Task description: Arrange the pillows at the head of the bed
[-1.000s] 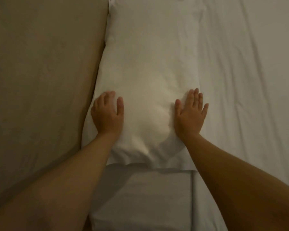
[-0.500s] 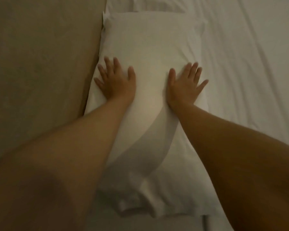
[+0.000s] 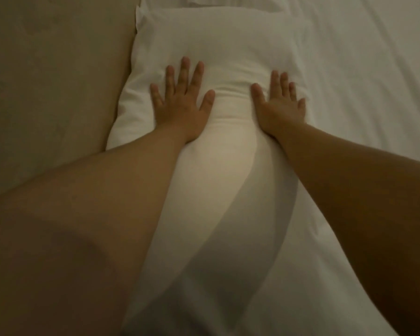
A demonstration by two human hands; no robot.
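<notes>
A long white pillow (image 3: 218, 44) lies lengthwise along the left edge of the bed, against the beige headboard. My left hand (image 3: 182, 103) presses flat on its left half, fingers spread. On the pillow's right half my right hand (image 3: 279, 105) lies palm down, fingers apart. Between the two hands the pillowcase bunches into small creases. Neither hand grips anything. My forearms hide the pillow's near end.
A beige padded headboard (image 3: 54, 81) fills the left side. The white bed sheet (image 3: 369, 81) stretches to the right with a few wrinkles. The edge of another white pillow (image 3: 228, 1) shows at the top.
Both hands have slid farther along the pillow, away from me, staying flat on it. The view has moved closer, and the second pillow's near end has left the frame.
</notes>
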